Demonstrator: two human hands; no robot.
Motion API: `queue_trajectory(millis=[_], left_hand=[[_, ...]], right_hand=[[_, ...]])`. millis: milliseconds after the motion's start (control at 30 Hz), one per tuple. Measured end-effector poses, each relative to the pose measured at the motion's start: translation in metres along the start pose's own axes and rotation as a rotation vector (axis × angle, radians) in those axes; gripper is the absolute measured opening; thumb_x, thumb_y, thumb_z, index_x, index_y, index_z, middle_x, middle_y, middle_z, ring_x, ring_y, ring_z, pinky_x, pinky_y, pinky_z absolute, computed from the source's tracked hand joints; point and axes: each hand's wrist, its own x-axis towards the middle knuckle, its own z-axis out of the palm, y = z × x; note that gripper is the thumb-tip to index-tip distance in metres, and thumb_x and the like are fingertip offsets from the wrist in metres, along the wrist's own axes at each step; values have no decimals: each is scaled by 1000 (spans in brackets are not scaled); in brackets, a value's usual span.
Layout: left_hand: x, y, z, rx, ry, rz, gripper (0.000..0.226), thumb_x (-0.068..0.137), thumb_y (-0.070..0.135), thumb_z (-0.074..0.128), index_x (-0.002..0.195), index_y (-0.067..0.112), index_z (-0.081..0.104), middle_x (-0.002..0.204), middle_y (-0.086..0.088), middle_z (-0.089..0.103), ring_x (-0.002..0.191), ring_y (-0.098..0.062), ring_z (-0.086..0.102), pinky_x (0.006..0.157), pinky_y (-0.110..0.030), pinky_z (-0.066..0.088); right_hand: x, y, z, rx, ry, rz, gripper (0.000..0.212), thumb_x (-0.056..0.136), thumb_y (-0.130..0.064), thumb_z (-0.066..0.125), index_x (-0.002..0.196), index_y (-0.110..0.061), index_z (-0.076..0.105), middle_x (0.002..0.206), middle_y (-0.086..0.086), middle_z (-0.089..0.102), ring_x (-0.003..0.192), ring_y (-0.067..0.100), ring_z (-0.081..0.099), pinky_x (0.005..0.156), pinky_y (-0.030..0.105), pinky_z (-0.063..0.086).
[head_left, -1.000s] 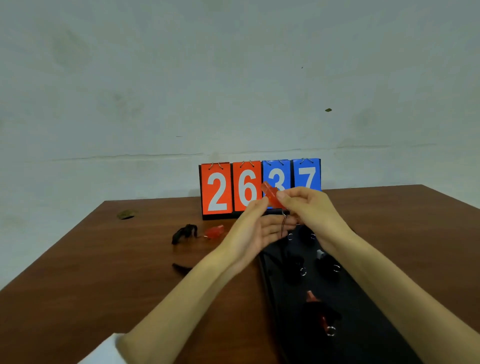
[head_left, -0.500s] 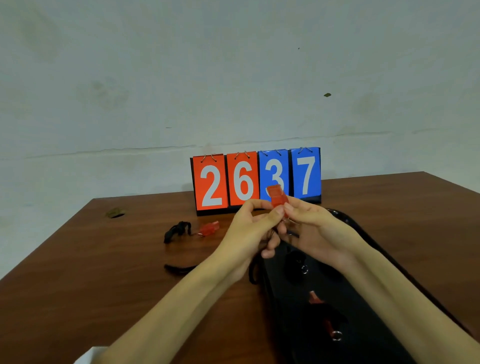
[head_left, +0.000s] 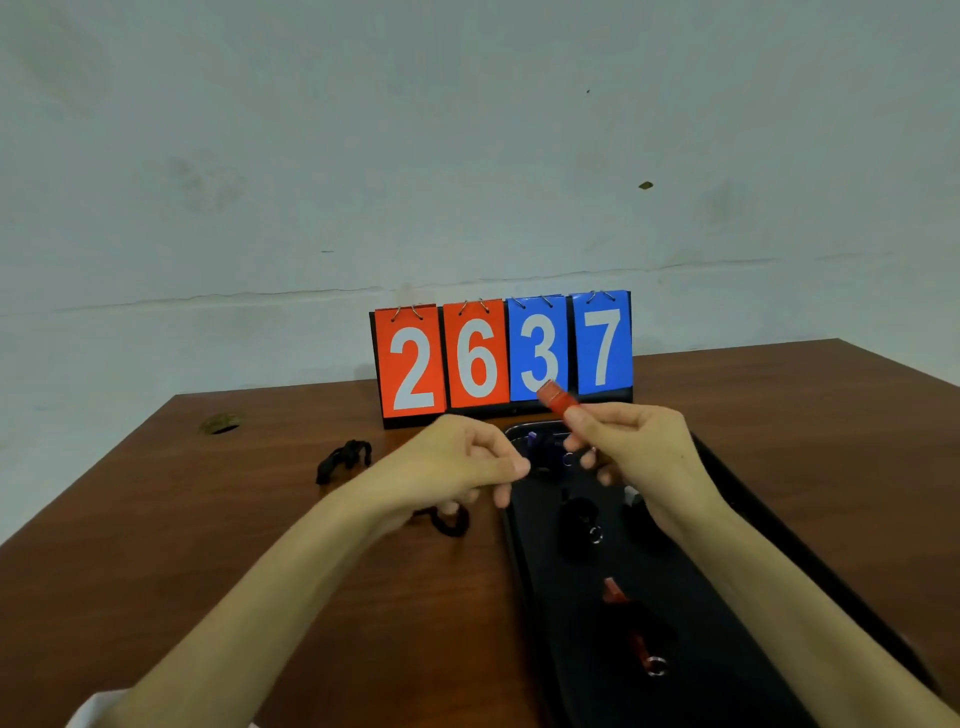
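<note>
free: table (head_left: 156, 545) left-front | blocked: scoreboard (head_left: 501, 358) behind, tray (head_left: 561, 675) right

Four white digits are displayed on a flip scoreboard (head_left: 501, 410): 2 and 6 are printed on the orange-red cards (head_left: 410, 325), 3 and 7 on the blue cards (head_left: 621, 343). The foot of the 3 is partly covered by a small red piece (head_left: 557, 396) pinched in the right hand (head_left: 641, 449).

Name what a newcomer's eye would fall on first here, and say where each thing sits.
The flip scoreboard reading 2637, two orange cards then two blue, stands near the far edge of the table. Just in front of it the right hand pinches a small red piece, above the far end of a black tray lying to the right.
</note>
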Motion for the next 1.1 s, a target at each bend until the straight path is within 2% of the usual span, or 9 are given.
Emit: queue_trajectory(millis=[67,167,333,500,633,800,933,1000,1100], left_hand=[[-4,5,-6,153,23,110,4,86,22,65,87,20,68,69,9,67,59,-5,59,56,-12,47],[-10,9,-11,304,34,226,6,82,18,69,85,23,70,85,12,69,86,4,63,77,-4,46],[-10,8,-14,322,76,335,8,82,15,68,84,22,71,82,14,69,83,4,63,74,-6,46],[-5,1,-21,173,96,296,8,80,27,67,85,26,72,87,9,72,86,-3,65,76,-11,49],[-2,-4,-16,-38,126,171,10,85,24,63,85,23,73,69,6,66,55,-5,53,48,-13,39],[1,-7,4,-204,-15,161,21,89,31,54,76,29,71,63,4,58,45,-5,35,43,-19,25],[7,-10,21,44,39,134,26,96,30,45,92,18,68,60,3,59,38,-2,39,41,-13,31],[8,-11,24,268,61,159,27,96,32,44,85,21,66,57,6,59,42,1,48,53,-11,42],[2,-6,20,494,116,203,25,93,40,48,76,28,62,56,9,59,55,2,55,70,-21,51]], right_hand=[[0,1,2,-170,-90,-22,17,81,-19,67,98,-13,69,74,2,72,52,4,60,45,16,47],[-3,5,8,-346,-284,-58,19,85,-12,62,104,-15,67,76,-2,70,54,1,60,49,14,48],[-6,5,9,-529,-424,-196,8,79,-18,70,84,-25,72,72,-9,70,63,0,62,55,14,47],[-13,-3,8,-369,-603,-180,3,78,-17,69,78,-13,70,75,-2,71,58,-1,58,53,15,47],[-14,-8,9,-227,-508,-215,7,81,-11,65,77,-15,69,73,-3,71,56,0,58,54,16,48],[-10,-5,8,-72,-248,-230,4,80,-11,66,79,-13,70,68,-2,71,62,6,62,52,17,49],[-5,3,7,-208,14,-286,5,77,-19,71,81,-16,69,67,-8,69,60,-1,62,54,11,46],[-3,9,6,-425,123,-347,9,76,-23,72,84,-19,69,71,-14,65,67,-2,61,62,8,44],[-2,17,7,-694,134,-393,14,77,-27,73,85,-18,67,75,-12,63,71,-1,57,67,9,42]])
